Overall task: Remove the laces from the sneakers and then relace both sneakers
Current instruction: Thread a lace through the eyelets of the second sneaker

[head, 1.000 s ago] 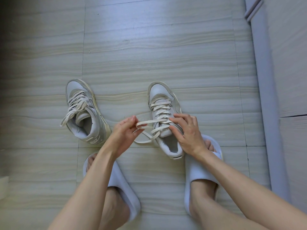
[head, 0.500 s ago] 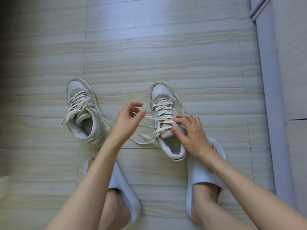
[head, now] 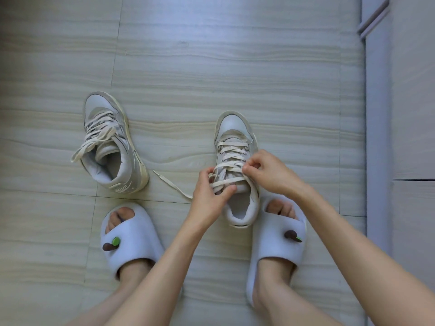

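Note:
Two pale grey high-top sneakers stand on the tiled floor. The left sneaker (head: 110,147) is laced, its loose cream lace ends draped over its left side. The right sneaker (head: 235,161) stands upright between my hands. My left hand (head: 209,191) pinches the cream lace (head: 229,164) at the sneaker's upper left eyelets. My right hand (head: 270,172) pinches the same lace on the upper right side. One free lace end (head: 169,182) trails left across the floor.
My feet in white slippers (head: 131,243) (head: 277,243) rest on the floor just in front of me, the right one touching the right sneaker's heel. A pale wall or cabinet front (head: 412,114) runs along the right edge. Bare tile lies beyond the sneakers.
My left hand came back from the left onto the sneaker's laces. The lace end it held out now lies on the floor. My right hand shifted up to the top crossings.

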Tool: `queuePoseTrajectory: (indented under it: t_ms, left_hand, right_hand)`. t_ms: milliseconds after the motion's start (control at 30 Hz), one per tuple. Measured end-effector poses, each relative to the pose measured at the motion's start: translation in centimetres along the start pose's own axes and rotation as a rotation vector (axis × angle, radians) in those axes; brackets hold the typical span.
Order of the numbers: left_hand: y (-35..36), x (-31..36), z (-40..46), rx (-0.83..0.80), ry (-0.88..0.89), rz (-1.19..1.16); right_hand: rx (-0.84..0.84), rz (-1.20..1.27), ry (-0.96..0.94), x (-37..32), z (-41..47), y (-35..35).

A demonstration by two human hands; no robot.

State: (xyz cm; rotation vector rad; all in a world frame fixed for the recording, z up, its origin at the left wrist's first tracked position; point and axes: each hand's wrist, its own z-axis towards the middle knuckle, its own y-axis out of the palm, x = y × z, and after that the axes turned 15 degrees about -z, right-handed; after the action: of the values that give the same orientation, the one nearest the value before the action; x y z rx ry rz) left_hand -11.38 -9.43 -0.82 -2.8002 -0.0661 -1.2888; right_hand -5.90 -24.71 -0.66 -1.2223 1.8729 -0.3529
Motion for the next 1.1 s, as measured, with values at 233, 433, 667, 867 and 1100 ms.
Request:
queuePoseTrajectory:
  t_ms: [233,433,667,867,1100]
  left_hand:
    - [0.6,-0.7,0.3,0.010,0.036,0.024]
    - [1.3,-2.0,-0.3,0.097,0.099,-0.013]
    - [1.8,-2.8,-0.4,0.123,0.228,0.007]
    - [1.8,-3.5,-0.5,0.117,0.263,0.105]
    - [1.7,-3.4,-0.3,0.089,0.256,0.128]
  right_hand:
    - [-0.045,0.027,-0.084,-0.2,0.0,-1.9]
    - [-0.071,-0.205,-0.121,0.1,0.3,-4.0]
    - [-0.081,0.133,0.064,2.8,0.4,-4.3]
    - [-0.235,0.021,0.163,3.8,0.2,-3.7]
    - [-0.263,0.383,0.069,3.9,0.5,-5.2]
